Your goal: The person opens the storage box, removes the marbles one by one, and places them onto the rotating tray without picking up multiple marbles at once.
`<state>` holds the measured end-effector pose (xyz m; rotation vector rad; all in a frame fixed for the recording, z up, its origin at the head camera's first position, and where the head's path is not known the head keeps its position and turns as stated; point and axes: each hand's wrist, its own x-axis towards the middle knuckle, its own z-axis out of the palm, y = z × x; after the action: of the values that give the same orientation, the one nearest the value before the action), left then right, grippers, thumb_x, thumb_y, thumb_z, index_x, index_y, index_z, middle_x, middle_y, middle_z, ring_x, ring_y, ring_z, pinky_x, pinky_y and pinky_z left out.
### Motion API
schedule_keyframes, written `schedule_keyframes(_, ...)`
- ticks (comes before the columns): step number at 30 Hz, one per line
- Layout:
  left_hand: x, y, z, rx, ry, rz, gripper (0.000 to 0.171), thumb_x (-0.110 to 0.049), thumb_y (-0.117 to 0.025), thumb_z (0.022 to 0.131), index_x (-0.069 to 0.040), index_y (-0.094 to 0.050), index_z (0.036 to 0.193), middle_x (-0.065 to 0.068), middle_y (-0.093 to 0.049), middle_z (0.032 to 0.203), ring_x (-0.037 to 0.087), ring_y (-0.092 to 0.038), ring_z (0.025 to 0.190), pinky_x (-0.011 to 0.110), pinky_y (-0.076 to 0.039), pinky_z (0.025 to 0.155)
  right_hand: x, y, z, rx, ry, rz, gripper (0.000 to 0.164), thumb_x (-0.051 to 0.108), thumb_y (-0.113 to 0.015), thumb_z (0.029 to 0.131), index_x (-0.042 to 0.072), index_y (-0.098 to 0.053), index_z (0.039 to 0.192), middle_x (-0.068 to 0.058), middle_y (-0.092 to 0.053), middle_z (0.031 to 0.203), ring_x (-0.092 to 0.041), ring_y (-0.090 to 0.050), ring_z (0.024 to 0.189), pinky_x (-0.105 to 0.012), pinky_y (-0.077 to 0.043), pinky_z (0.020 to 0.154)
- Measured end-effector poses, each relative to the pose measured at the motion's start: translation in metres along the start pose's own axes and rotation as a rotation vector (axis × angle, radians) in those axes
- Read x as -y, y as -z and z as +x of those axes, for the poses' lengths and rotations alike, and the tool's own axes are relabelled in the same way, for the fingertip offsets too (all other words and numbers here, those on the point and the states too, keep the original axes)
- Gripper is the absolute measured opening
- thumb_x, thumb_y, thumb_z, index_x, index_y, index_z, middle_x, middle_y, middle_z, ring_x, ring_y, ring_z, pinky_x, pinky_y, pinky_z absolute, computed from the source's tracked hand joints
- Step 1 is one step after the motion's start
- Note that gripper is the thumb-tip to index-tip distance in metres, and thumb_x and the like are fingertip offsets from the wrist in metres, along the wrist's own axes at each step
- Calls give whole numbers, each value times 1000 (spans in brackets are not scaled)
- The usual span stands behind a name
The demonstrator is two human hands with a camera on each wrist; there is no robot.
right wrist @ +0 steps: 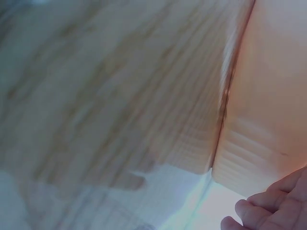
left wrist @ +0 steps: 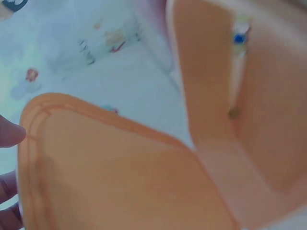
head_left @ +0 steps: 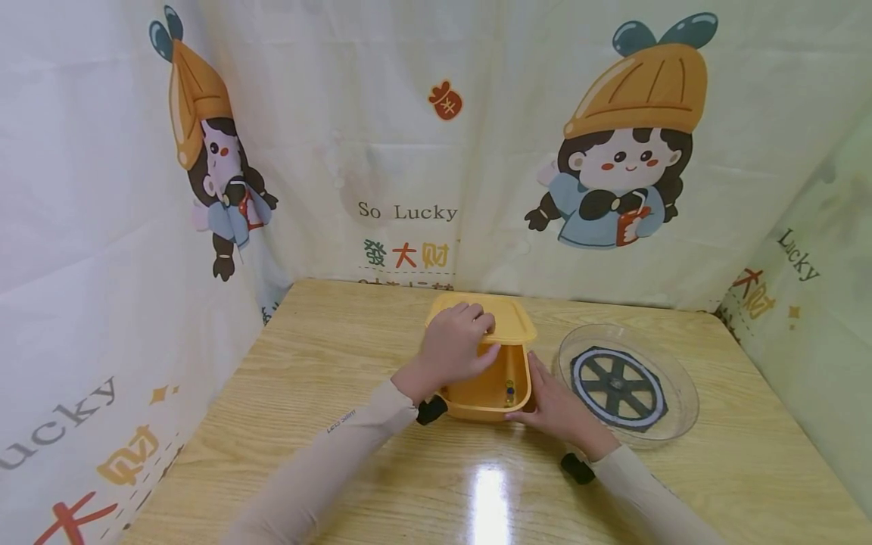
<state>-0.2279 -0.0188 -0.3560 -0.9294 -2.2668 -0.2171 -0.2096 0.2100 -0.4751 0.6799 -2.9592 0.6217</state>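
Note:
An orange plastic box (head_left: 480, 415) stands on the table. Its lid (head_left: 507, 318) is raised at the front over the back part of the box, showing the inside. My left hand (head_left: 455, 344) pinches the lid's front edge between thumb and fingers; the left wrist view shows fingertips on the rim of the lid (left wrist: 110, 177). Against the box's right wall lies my right hand (head_left: 562, 405), fingers along the side and thumb by the front corner. Inside the box are a few small shiny pieces (head_left: 509, 392), one of them blue; their kind is too small to tell.
Right of the box stands a round clear dish (head_left: 686, 386) with a dark spoked wheel-like disc (head_left: 616, 384) in it, close to my right hand. The wooden table (head_left: 341, 325) meets a printed curtain (head_left: 327, 227) at the back and sides.

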Motion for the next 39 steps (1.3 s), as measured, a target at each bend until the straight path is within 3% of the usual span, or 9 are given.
schedule_keyframes(5, 14, 15, 8, 34, 93, -54, 17, -33, -66, 83, -16, -62, 82, -3, -60, 80, 12, -54, 70, 21, -43, 52, 3, 2, -1, 22, -31, 4, 119, 69, -62, 73, -3, -7, 150, -25, -14, 155, -42, -32, 136, -54, -36, 106)
schedule_keyframes(12, 30, 22, 4, 56, 212, -150, 16, -32, -66, 85, -17, -64, 87, -4, -63, 80, 8, -55, 63, 18, -39, 49, 2, 2, -2, 19, -34, 3, 119, 67, -64, 73, -5, -8, 149, -26, -14, 155, -42, -30, 137, -53, -35, 107)
schedule_keyframes(16, 40, 30, 2, 47, 313, -260, 14, -29, -68, 85, -15, -65, 89, -3, -65, 79, 9, -56, 62, 19, -42, 51, 1, 1, -2, 20, -35, -3, 119, 68, -63, 73, -5, -8, 149, -26, -13, 155, -42, -29, 138, -53, -34, 107)
schedule_keyframes(23, 68, 44, 1, 69, 582, -518, 21, -31, -63, 90, -12, -66, 98, 2, -67, 88, 16, -65, 74, 26, -51, 61, 2, 1, -3, 23, -37, 1, 119, 69, -62, 73, -5, -8, 149, -25, -13, 155, -41, -29, 138, -54, -34, 107)
schedule_keyframes(27, 88, 50, -3, 49, 730, -697, 26, -31, -61, 92, -9, -65, 105, 8, -66, 99, 20, -65, 79, 28, -56, 67, 1, 0, -2, 16, -26, -8, 119, 68, -63, 74, -6, -8, 149, -25, -14, 155, -41, -30, 138, -53, -35, 107)
schedule_keyframes(32, 110, 54, -13, -27, 936, -953, 34, -28, -57, 93, -3, -59, 115, 7, -59, 102, 13, -64, 79, 25, -57, 66, 0, -1, -1, 12, -21, 1, 119, 68, -63, 73, -5, -8, 149, -25, -14, 155, -41, -30, 137, -53, -35, 107)
schedule_keyframes(39, 136, 54, -39, -86, 1192, -1149, 43, -31, -51, 96, -2, -49, 127, -4, -55, 99, 3, -61, 76, 15, -54, 66, 1, 0, -3, 19, -37, 6, 121, 72, -60, 72, -6, -9, 149, -25, -14, 155, -42, -30, 137, -54, -34, 107)
